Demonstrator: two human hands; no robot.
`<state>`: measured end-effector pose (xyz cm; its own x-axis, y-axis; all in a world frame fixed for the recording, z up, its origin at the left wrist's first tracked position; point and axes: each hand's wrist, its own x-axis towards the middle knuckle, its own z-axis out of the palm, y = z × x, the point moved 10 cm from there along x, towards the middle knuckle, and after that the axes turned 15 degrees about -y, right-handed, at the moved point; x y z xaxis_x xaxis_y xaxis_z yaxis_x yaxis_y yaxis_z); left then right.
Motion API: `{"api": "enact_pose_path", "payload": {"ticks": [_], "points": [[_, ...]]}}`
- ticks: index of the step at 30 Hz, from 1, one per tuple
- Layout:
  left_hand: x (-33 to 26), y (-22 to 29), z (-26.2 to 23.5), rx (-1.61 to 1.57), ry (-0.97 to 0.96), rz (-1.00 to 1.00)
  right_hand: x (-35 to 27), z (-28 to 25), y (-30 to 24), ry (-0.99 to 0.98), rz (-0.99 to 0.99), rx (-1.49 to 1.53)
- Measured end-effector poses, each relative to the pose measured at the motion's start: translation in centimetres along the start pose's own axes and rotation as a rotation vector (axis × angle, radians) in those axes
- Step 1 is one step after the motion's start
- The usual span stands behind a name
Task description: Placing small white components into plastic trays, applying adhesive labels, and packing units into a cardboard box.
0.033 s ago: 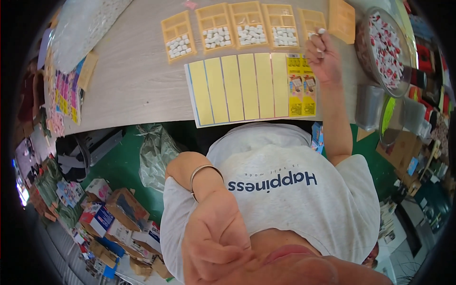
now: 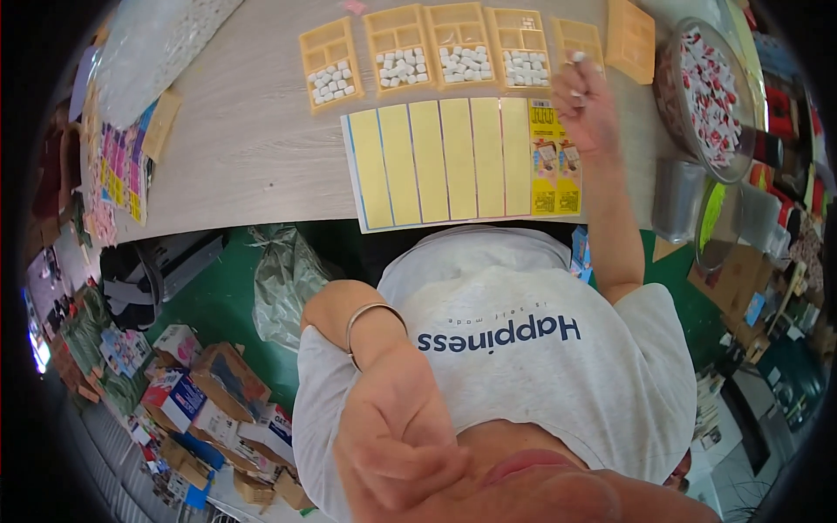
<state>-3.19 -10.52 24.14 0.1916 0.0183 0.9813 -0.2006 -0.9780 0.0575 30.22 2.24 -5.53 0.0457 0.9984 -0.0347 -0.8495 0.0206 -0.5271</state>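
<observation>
My right hand [image 2: 588, 109] reaches over the table, its fingers pinched around small white pellets [image 2: 578, 57]. It hovers at the near edge of the rightmost orange tray [image 2: 577, 35], partly covering it. To its left stand several orange compartment trays [image 2: 459, 26], each with white pellets [image 2: 466, 64] in the near compartment. Below lies a sheet of pale yellow strips [image 2: 427, 161], with two printed yellow cards [image 2: 545, 157] at its right end; my right wrist overlaps one. My left hand [image 2: 397, 440] is raised close to the camera, fingers curled in and nothing seen in them.
A clear round bowl of wrapped red-and-white sweets [image 2: 711, 96] stands at the right, beside another orange tray [image 2: 631, 39] and clear plastic containers [image 2: 676, 200]. Clear plastic wrap [image 2: 148, 52] and printed cards [image 2: 126, 170] lie at the left. Cardboard boxes [image 2: 227, 383] crowd the floor.
My right hand has shifted slightly left and toward me, still pinching the pellets. My left hand stays in nearly the same place.
</observation>
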Motion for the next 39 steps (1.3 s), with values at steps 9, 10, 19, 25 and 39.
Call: {"api": "enact_pose_path", "payload": {"ticks": [9, 10, 19, 25, 39], "points": [[-20.9, -25.7, 5.1, 0.530, -0.837, -1.018, 7.1, 8.2, 8.9, -0.185, 0.257, -0.986], [-21.7, -26.2, 5.5, 0.543, -0.860, -0.994, 7.4, 8.2, 9.0, -0.150, 0.242, -0.994], [-21.8, -23.8, 4.6, 0.568, -0.735, -0.963, 6.2, 6.4, 7.2, -0.038, 0.245, -0.872], [-22.7, -24.2, 5.4, 0.578, -0.759, -1.053, 6.0, 6.2, 6.8, -0.031, 0.204, -0.822], [-21.4, -21.4, 1.4, 0.604, -0.597, -0.987, 7.3, 7.4, 7.0, -0.073, 0.200, -0.968]]}}
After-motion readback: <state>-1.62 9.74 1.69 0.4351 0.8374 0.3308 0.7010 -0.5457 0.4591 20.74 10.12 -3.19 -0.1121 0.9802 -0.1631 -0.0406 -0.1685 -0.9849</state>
